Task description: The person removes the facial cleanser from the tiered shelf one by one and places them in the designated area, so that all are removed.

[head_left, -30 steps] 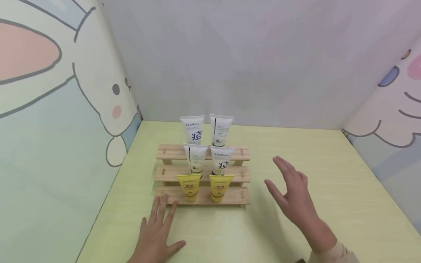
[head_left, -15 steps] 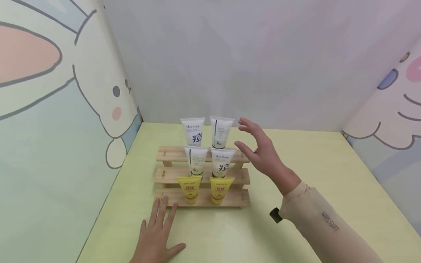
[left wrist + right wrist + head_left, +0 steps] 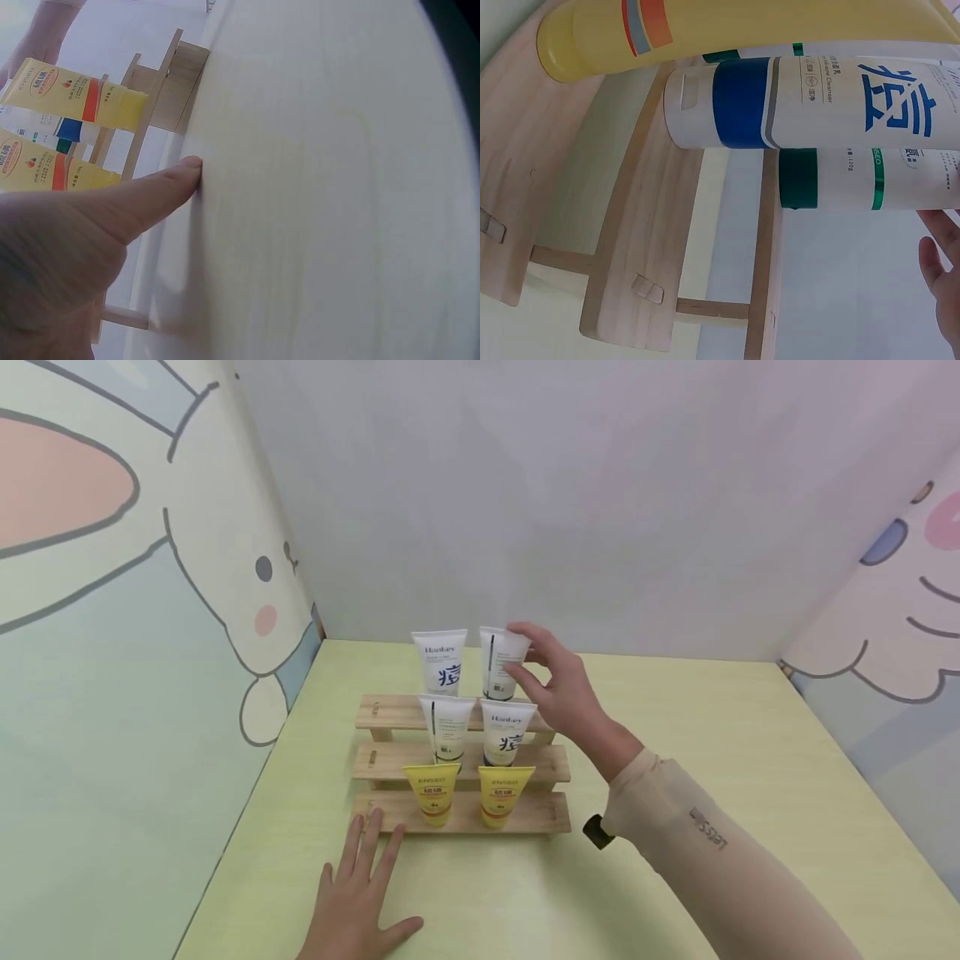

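Note:
A white squeeze tube with green print (image 3: 498,664) stands upright on the right of the rack's top step. My right hand (image 3: 566,689) pinches it near the upper right side, thumb in front and fingers behind. In the right wrist view that tube (image 3: 840,178) shows its green cap, and part of the hand (image 3: 945,277) is at its far end. My left hand (image 3: 352,893) lies spread, fingertips at the front edge of the wooden three-step rack (image 3: 375,810). In the left wrist view its thumb (image 3: 161,199) reaches over the tabletop.
Beside the pinched tube is a blue-lettered white tube (image 3: 440,662). Two more white tubes (image 3: 448,727) (image 3: 506,732) occupy the middle step. Yellow tubes (image 3: 433,795) (image 3: 502,795) stand in front. A grey wall (image 3: 600,510) backs the pale table (image 3: 712,777); cartoon panels (image 3: 112,693) flank it.
My right hand has moved left and away from me, from the side of the rack to the upper right tube, and has closed on it. My left hand keeps its place.

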Demonstrator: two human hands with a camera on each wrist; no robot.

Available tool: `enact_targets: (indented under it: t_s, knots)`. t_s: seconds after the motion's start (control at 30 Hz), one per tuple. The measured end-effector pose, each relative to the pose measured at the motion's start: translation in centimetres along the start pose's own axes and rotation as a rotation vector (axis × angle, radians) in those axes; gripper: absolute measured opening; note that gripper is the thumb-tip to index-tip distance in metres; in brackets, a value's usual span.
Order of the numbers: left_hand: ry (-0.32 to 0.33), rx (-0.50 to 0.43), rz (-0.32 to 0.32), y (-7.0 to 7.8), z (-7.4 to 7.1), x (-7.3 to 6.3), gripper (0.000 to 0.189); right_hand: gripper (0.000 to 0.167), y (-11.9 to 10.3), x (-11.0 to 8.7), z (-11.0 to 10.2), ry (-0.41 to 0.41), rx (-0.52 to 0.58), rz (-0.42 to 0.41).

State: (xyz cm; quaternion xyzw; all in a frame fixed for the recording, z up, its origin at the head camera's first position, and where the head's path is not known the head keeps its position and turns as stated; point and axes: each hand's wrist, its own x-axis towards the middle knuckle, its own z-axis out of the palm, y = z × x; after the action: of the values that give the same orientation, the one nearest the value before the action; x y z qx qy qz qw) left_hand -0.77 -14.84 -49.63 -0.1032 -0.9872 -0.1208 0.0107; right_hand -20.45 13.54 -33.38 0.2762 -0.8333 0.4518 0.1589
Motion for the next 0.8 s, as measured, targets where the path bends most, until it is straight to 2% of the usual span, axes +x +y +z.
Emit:
enact_targets:
  t_s: [0.13, 0.23, 0.33, 0.4, 0.47, 0.6, 0.7, 0.8]
  knots:
    - [0.01, 0.005, 0.003, -0.1, 0.1, -0.1, 0.122, 0.05, 0.2, -0.5, -0.7, 0.078, 0.007, -0.01]
    - [0.016, 0.005, 0.007, -0.1, 0.2, -0.1, 0.122, 0.05, 0.5, -1.0, -2.6, 0.153, 0.03, 0.012]
    - [0.01, 0.001, 0.007, -0.1, 0.1, -0.1, 0.122, 0.05, 0.8, -1.6, -5.4, 0.212, 0.043, 0.093]
    - [0.002, 0.001, 0.004, 0.0, 0.0, 0.0, 0.121, 0.05, 1.1, -2.1, -7.5, 0.213, 0.024, 0.187]
    - [-0.003, -0.003, 0.0, 0.0, 0.0, 0.0, 0.121, 0.052, 1.7, -2.6, -9.3, 0.163, -0.007, 0.306]
    - [-0.006, -0.007, 0.001, 0.0, -0.2, 0.0, 0.121, 0.059, 4.3, -3.9, -11.1, -0.061, -0.068, 0.547]
    - [-0.002, -0.005, 0.005, 0.0, -0.1, -0.1, 0.12, 0.059, 6.9, -5.1, -10.6, -0.2, -0.108, 0.657]
    - [0.005, -0.008, 0.009, 0.1, 0.0, -0.1, 0.12, 0.058, 9.2, -6.4, -9.4, -0.278, -0.144, 0.7]
